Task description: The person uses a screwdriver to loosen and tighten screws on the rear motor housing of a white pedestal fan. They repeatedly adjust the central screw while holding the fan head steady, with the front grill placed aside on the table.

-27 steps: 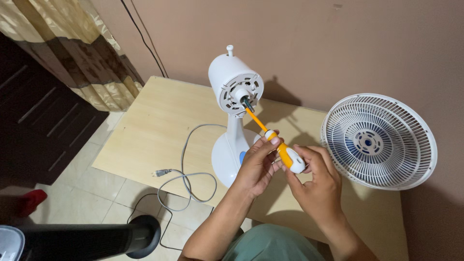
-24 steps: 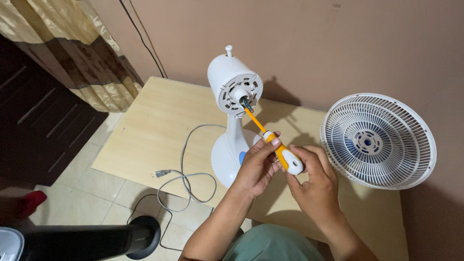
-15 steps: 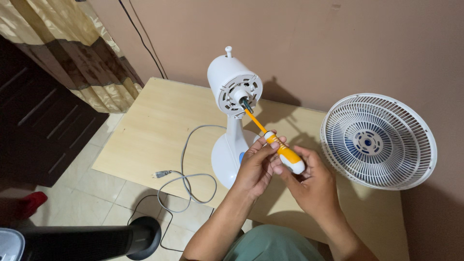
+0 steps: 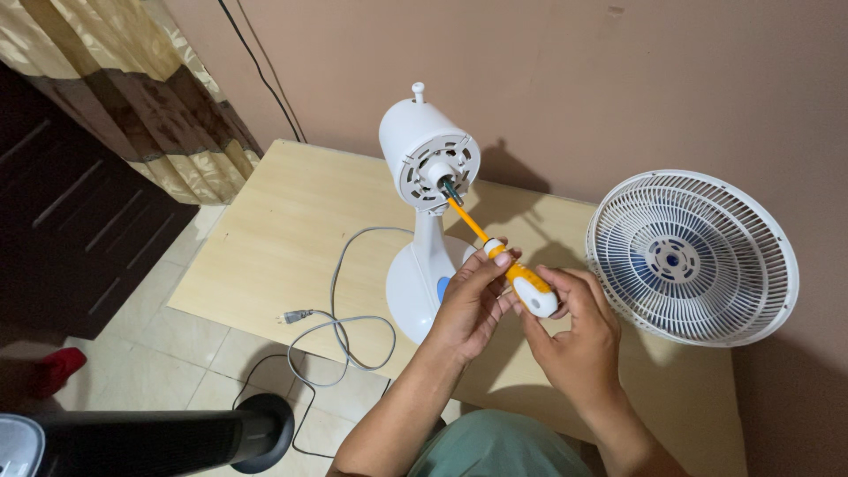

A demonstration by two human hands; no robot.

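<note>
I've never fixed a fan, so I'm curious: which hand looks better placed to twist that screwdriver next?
Probably the right hand: it wraps the butt of the screwdriver handle, in line with the shaft. The left hand only pinches near the handle's front, steadying the tip at the fan motor.

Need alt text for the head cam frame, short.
Two bare hands hold an orange-and-white screwdriver, left hand near the shaft, right hand on the handle, its tip at the centre of a white fan motor housing standing on a pale wooden table. The removed fan grille leans against the wall to the right; the grey power cord lies unplugged.
</note>
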